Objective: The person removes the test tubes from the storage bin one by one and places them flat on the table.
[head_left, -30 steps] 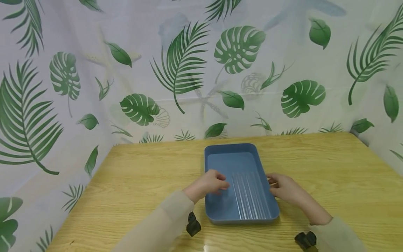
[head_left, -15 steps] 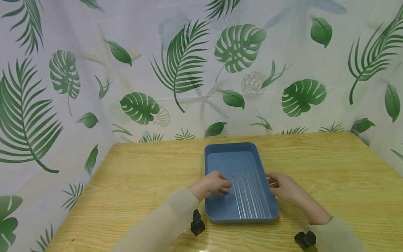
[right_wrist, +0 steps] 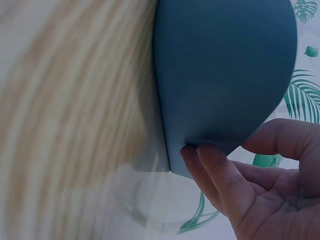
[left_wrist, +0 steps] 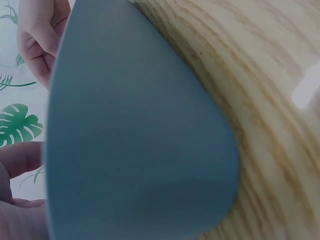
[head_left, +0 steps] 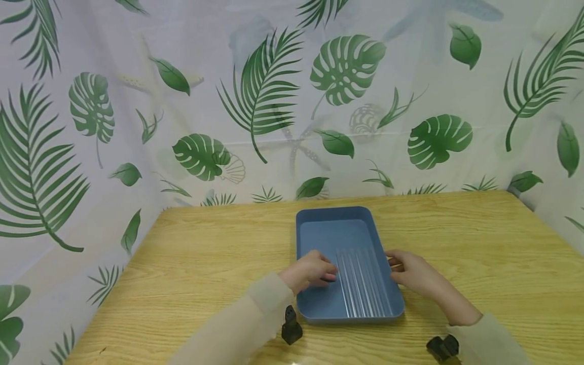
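Note:
A blue tray (head_left: 335, 230) rests on the wooden table, with several clear plastic tubes (head_left: 365, 284) side by side in its near right part. My left hand (head_left: 311, 268) reaches over the left wall into the tray, fingers loosely bent down beside the leftmost tube; whether they touch it cannot be seen. In the left wrist view the tray's outer wall covers the tips of the left hand (left_wrist: 22, 190). My right hand (head_left: 412, 271) is at the tray's right side. In the right wrist view the right hand (right_wrist: 270, 185) touches the tray's outer wall and rim with its fingertips.
The wooden table (head_left: 219, 243) extends to both sides of the tray. A white curtain (head_left: 274, 177) with green leaf prints hangs along the back and sides. Black wrist camera mounts (head_left: 291, 327) sit below the sleeves.
My left hand has moved a little to the right inside the tray, closer to the tubes. The right hand, the tray and the tubes have stayed in place.

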`<state>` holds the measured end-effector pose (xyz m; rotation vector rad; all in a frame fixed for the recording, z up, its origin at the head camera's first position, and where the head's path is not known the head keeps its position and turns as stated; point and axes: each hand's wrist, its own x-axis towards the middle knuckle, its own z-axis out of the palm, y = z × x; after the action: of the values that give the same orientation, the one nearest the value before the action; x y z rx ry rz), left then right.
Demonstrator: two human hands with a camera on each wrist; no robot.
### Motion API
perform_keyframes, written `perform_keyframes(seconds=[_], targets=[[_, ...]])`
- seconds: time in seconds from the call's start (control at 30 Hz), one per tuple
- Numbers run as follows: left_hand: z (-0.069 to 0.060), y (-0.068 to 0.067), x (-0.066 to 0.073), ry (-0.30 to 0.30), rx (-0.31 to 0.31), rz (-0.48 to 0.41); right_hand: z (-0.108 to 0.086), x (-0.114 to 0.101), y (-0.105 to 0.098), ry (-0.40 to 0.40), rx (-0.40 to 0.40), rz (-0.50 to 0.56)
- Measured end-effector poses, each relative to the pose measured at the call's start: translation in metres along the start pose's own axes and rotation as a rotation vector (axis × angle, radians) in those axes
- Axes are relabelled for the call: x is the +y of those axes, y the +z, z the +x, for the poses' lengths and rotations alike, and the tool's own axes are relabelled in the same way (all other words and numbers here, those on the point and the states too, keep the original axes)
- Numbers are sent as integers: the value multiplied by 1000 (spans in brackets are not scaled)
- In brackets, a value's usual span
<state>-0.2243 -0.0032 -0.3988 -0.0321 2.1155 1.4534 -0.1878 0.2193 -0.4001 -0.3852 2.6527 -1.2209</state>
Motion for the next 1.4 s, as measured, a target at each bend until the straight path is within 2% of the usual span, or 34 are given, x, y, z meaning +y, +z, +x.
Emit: perform_keyframes(seconds=[0.3,0.63,1.0,1.2,1.4], targets=[[0,8,2,6,45,-16,1,1,-1,-9,-11,30],[3,13,2,-7,50,-4,4,4,1,-8,-39,54],[6,18,5,-8,78,28,3,3,2,6,-35,76],[7,21,2,24,86,60,3,2,2,15,-23,50],[5,20,1,86,87,158,2,1,2,15,-19,55]])
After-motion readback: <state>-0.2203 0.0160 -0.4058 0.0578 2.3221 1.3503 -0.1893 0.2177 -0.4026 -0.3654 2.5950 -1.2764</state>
